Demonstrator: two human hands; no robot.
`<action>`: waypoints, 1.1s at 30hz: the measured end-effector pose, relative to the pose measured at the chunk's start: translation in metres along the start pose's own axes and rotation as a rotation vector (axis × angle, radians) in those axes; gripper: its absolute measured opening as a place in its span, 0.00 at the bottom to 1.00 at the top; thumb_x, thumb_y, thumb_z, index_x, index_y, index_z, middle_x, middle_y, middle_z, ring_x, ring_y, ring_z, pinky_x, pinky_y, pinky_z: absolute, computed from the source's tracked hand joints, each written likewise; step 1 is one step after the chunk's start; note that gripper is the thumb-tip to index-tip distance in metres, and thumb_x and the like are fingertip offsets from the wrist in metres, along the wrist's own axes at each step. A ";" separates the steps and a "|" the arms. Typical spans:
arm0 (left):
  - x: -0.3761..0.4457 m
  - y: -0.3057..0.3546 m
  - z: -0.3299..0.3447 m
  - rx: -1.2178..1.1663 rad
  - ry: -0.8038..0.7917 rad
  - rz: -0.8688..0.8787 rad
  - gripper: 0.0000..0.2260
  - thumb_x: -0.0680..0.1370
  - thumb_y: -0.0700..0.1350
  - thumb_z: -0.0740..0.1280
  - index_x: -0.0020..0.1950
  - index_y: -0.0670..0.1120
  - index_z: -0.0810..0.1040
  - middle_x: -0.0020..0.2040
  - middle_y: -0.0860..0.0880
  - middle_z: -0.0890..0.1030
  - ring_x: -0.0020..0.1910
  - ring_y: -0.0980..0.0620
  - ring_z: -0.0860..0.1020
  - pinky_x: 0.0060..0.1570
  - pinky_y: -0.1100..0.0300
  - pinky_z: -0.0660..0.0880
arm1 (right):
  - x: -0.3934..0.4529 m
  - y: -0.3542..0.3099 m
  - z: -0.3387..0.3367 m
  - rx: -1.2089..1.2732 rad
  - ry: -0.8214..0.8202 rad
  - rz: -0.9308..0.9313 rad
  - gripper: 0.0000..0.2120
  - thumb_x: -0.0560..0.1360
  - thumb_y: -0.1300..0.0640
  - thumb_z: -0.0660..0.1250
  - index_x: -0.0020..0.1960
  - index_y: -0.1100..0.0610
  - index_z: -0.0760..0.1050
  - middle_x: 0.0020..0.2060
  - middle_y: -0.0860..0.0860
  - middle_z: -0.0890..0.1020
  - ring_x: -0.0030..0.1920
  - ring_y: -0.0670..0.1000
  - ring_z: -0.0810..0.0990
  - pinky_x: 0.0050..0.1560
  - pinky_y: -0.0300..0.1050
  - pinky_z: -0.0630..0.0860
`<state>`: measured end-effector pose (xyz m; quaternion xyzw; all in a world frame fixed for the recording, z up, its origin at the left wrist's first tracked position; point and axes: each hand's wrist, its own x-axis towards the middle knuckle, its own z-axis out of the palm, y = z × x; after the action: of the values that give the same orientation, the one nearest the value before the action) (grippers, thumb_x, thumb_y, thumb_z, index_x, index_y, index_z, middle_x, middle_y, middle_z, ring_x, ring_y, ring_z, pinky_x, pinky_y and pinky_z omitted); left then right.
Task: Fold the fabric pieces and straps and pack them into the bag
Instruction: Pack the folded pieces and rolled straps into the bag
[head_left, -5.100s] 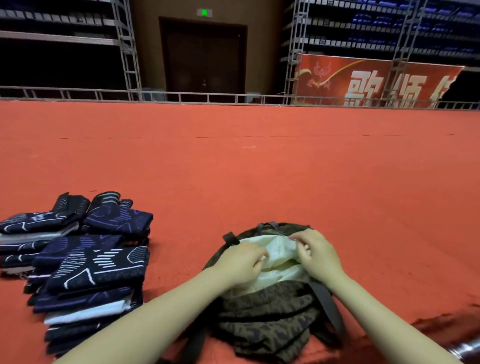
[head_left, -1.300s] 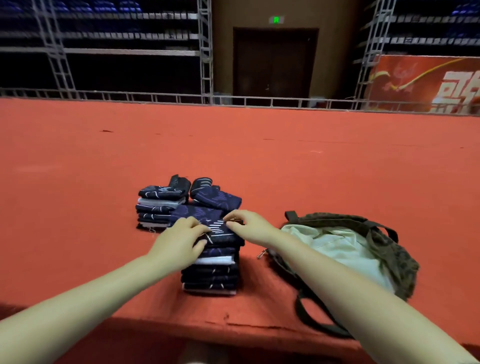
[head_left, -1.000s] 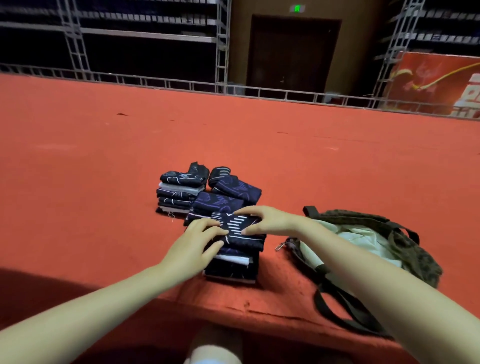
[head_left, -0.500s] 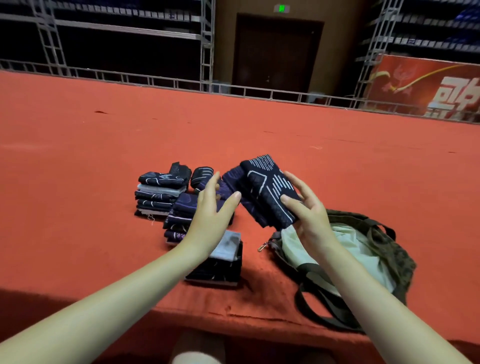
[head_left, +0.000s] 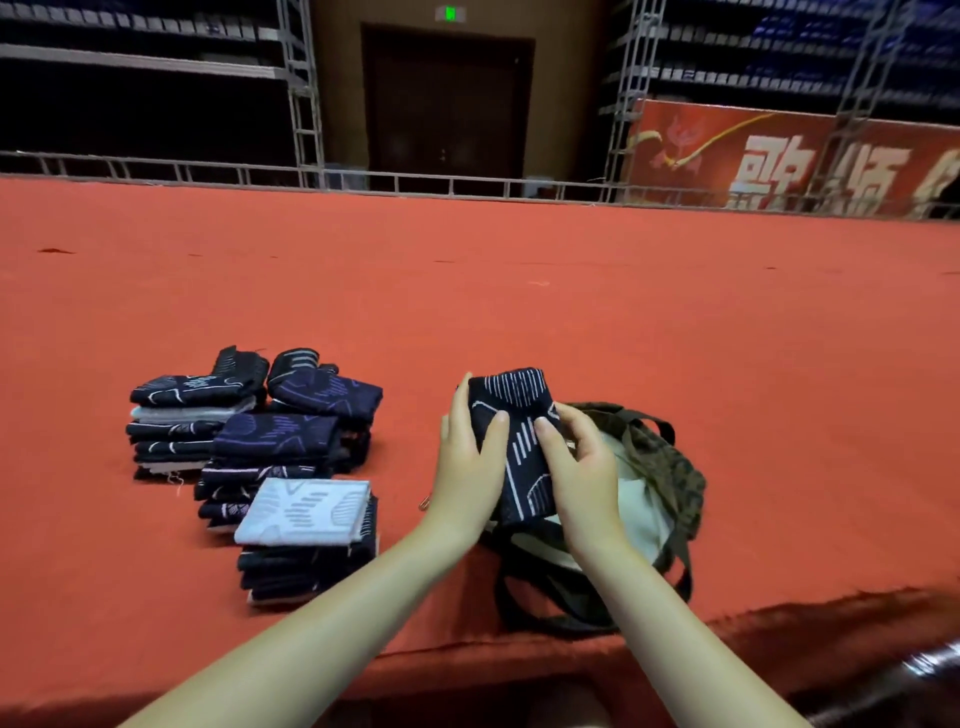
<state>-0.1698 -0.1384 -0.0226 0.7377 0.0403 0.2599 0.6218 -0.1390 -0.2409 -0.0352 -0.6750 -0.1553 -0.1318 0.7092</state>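
Folded fabric, dark navy with white line markings, is now held upright between both hands directly over the open mouth of the bag; half a second ago it was higher and further left, tilted in the right hand alone while the left hand hovered spread and apart from it. The left hand has since closed in on the piece's left edge, thumb across its front and fingers behind. The right hand grips the right edge the same way, thumb on the front, fingers curled round the back. The bag, olive patterned with a pale lining, lies on the red carpet near its front edge, its dark straps trailing toward the person. To the left, well apart from the bag, the stacks of folded pieces stand as before, the nearest stack topped by a pale grey piece that the lifted piece had covered a second ago.
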 end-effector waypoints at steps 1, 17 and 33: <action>-0.002 -0.003 0.003 -0.005 -0.020 0.008 0.26 0.79 0.48 0.61 0.76 0.51 0.57 0.68 0.55 0.66 0.67 0.59 0.66 0.68 0.64 0.61 | 0.001 0.002 -0.002 0.017 0.002 0.030 0.07 0.77 0.58 0.65 0.54 0.51 0.78 0.54 0.50 0.81 0.55 0.49 0.79 0.60 0.49 0.75; 0.029 -0.024 0.042 0.173 -0.244 -0.048 0.21 0.81 0.44 0.55 0.74 0.53 0.58 0.64 0.55 0.73 0.60 0.60 0.73 0.55 0.69 0.68 | 0.019 0.039 -0.043 -0.036 -0.168 0.139 0.27 0.77 0.66 0.62 0.72 0.47 0.61 0.62 0.36 0.72 0.60 0.32 0.72 0.58 0.29 0.70; 0.092 -0.092 0.019 0.409 -0.241 -0.142 0.18 0.77 0.43 0.66 0.67 0.44 0.72 0.63 0.49 0.76 0.61 0.54 0.73 0.55 0.68 0.64 | 0.062 0.108 -0.075 -0.128 -0.207 0.494 0.26 0.74 0.67 0.65 0.70 0.52 0.68 0.56 0.52 0.80 0.54 0.51 0.81 0.56 0.47 0.78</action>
<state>-0.0579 -0.0997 -0.0801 0.8692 0.0696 0.1122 0.4766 -0.0359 -0.3083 -0.1128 -0.7457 -0.0489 0.1056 0.6561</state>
